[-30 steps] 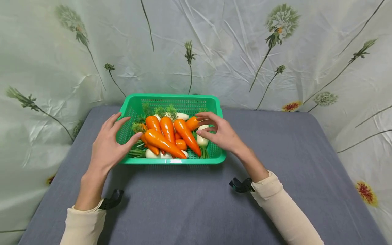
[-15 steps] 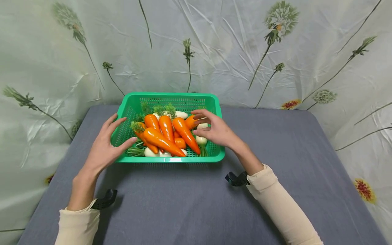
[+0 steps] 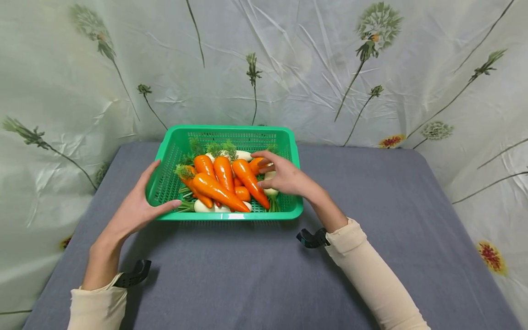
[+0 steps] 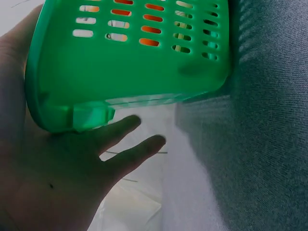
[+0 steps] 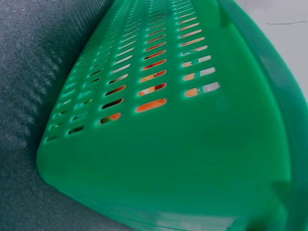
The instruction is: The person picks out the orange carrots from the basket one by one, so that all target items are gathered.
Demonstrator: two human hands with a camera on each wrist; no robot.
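Note:
A green plastic basket (image 3: pixel 231 217) holds glossy orange carrots (image 3: pixel 224 195) with feathery green tops, and white radishes (image 3: pixel 204 206) lying under and around them. My left hand (image 3: pixel 134 206) is at the basket's front left corner, thumb reaching over the rim and fingers straight along the outside. In the left wrist view, two straight fingers (image 4: pixel 132 154) extend below the basket's rim (image 4: pixel 36 86). Over the basket's right part is my right hand (image 3: pixel 286 176), fingers slightly bent, with fingertips and thumb right beside a carrot. The right wrist view shows only the basket's slotted front wall (image 5: pixel 183 154).
The basket stands near the back of a table with a grey cloth (image 3: pixel 255 275). Behind it hangs a pale curtain (image 3: pixel 305 73) printed with dandelions. Black wrist mounts (image 3: pixel 134 274) stick out from both beige sleeves (image 3: pixel 371 270).
My left hand has shifted left and down, from above the basket's left edge to outside its corner. My right hand has moved left and closer to the carrots.

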